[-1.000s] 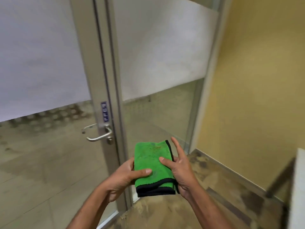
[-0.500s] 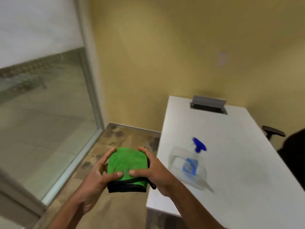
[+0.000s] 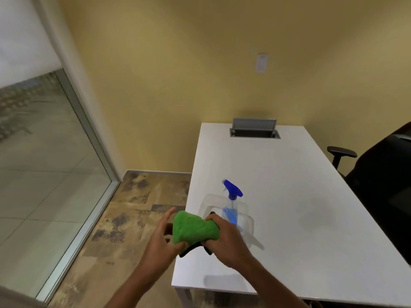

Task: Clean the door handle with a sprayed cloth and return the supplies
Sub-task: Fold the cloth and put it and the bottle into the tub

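Note:
A folded green cloth with a black hem is held between both hands, just over the near left edge of the white table. My left hand grips its left side with the thumb under the fold. My right hand clasps its right side. Just beyond the cloth a clear plastic tray sits on the table, and a spray bottle with a blue trigger head and blue liquid stands upright in it. The door handle is out of view.
A grey cable box with its flap raised is set into the table's far end. A black office chair stands at the right. A glass wall with a metal frame runs along the left, above mottled brown floor.
My view swung right from the glass door and handle to the table. Both hands carried the cloth toward the tray and bunched it tighter.

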